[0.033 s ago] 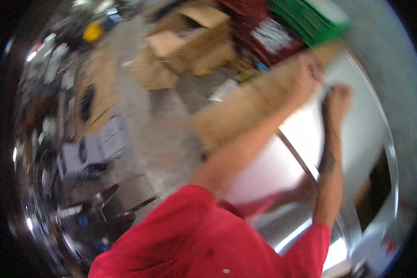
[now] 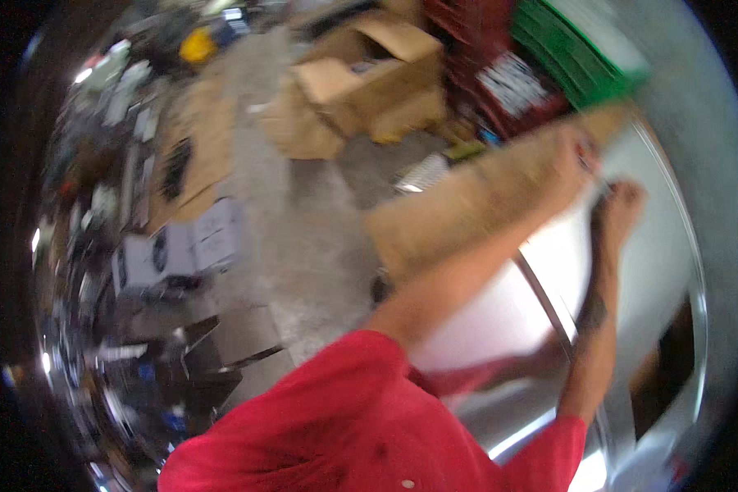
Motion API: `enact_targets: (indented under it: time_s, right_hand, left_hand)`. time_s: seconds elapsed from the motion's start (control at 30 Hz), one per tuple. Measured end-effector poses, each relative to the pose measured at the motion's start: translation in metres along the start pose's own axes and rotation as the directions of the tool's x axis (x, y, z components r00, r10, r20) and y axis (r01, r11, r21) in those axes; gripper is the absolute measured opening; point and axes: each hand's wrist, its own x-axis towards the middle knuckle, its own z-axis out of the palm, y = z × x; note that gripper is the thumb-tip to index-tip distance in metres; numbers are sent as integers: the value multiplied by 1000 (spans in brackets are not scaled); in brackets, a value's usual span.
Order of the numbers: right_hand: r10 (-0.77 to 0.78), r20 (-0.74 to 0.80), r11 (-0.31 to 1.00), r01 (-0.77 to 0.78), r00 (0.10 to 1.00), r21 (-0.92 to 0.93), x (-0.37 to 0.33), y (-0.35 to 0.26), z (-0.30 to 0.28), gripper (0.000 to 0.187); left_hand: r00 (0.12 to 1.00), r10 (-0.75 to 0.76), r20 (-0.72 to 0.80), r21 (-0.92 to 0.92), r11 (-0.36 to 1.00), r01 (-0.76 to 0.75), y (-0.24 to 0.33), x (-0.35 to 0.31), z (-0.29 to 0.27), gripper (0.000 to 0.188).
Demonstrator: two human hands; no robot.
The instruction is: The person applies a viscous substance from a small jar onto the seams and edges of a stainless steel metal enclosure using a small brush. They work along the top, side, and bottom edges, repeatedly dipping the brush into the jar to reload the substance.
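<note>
Left hand (image 2: 576, 160) and right hand (image 2: 627, 203) appear curled, upper right; grip contents unclear. Panel (image 2: 662, 221) looks stiff, slick: hold by edges.

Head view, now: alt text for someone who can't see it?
A person's left hand and right hand are close together near a pale, glossy surface; blur hides whether they hold anything. A brown board lies alongside, with an open cardboard box, a green crate and a dark red crate beyond.
</note>
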Motion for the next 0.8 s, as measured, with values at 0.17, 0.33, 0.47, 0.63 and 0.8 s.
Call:
enact_targets:
  time_s: [0.17,0.33,0.47,0.63,0.8]
  right_hand:
    - [-100,-25,991,97,995,-87,0,12,-16,22]
    - [111,19,975,-112,994,193,8,20,-7,35]
    - [-4,-90,978,23,996,208,21,30,-15,34]
    - [-106,-186,988,125,977,95,32,20,-32,36]
    - [-156,-195,976,182,968,123,36,-14,-25,36]
  left_hand:
    - [958,-240,159,-16,969,246,27,-3,7,43]
    - [999,-33,-19,-124,992,31,-20,-8,24,59]
    - [1000,-7,-20,-152,988,4,-19,-7,33,61]
    - [992,-98,85,-160,981,110,-18,-8,31,63]
    - [995,-72,65,-98,992,78,-18,-10,23,63]
